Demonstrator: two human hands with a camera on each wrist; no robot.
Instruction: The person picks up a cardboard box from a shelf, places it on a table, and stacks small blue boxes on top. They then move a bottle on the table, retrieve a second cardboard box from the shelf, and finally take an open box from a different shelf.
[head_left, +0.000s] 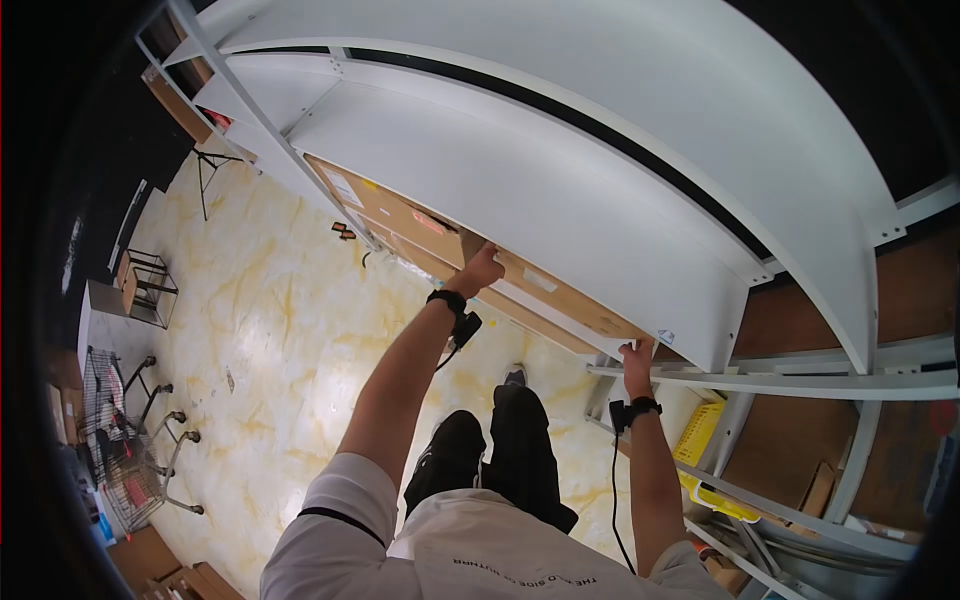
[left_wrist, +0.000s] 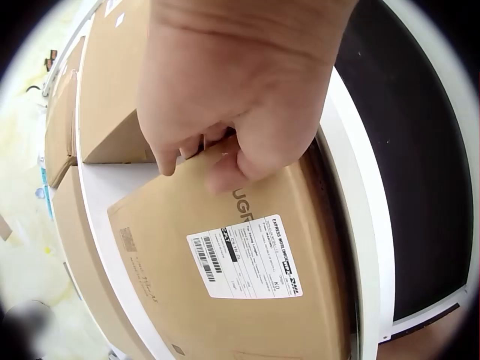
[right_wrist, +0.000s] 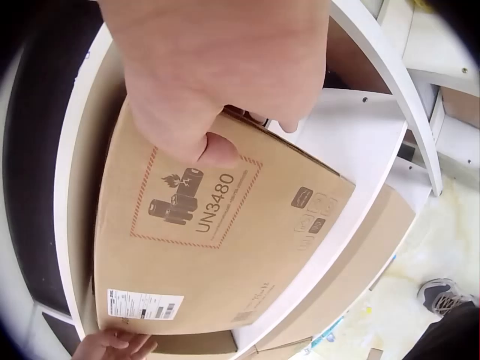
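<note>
A brown cardboard box (right_wrist: 202, 262) with a UN3480 battery mark and a white shipping label (left_wrist: 244, 259) sits on a white shelf board. At one end my left hand (head_left: 484, 267) grips it, thumb on the labelled face and fingers curled over the edge. My right hand (head_left: 637, 362) holds the opposite end, its thumb pressed to the printed face near the mark. Both hands' far fingers are partly hidden behind the box edges. Another cardboard box (left_wrist: 112, 82) stands beside my left hand on the same shelf.
White shelf boards (head_left: 520, 190) stretch above the box. More cardboard boxes (right_wrist: 360, 251) lie on the level below. A yellow basket (head_left: 700, 432) is at the right. Across the pale floor (head_left: 270, 340) stand a wire cart (head_left: 125, 450) and a small stool (head_left: 148, 285).
</note>
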